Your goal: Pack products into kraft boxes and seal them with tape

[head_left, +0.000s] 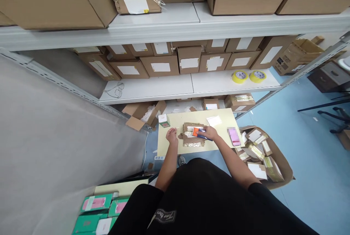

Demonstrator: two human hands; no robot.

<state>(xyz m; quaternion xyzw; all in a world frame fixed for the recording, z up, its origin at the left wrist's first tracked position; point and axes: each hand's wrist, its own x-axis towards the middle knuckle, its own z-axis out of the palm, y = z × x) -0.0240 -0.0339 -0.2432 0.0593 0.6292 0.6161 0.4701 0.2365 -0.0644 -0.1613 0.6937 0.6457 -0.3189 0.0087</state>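
Note:
On the cream table (218, 143) lies a small brown cardboard box (193, 143) with clear tape on it. My right hand (210, 133) grips an orange and dark-blue object (201, 133) over this box; its exact kind is unclear. Just left of the box, my left hand (172, 135) has its fingers pinched together. Whatever they hold, if anything, is too small to make out. A white and green box (164, 120) stands behind my left hand. White paper (214, 120) rests beyond my right hand, and a pink phone-shaped thing (234, 136), partly pixelated, lies at the table's right.
A large carton (284, 174) full of taped parcels stands right of the table. An open box (144, 114) is at the back left. Above runs a shelf (169, 86) with cartons and two yellow tape rolls (239, 76). Green boxes (95, 205) lie lower left.

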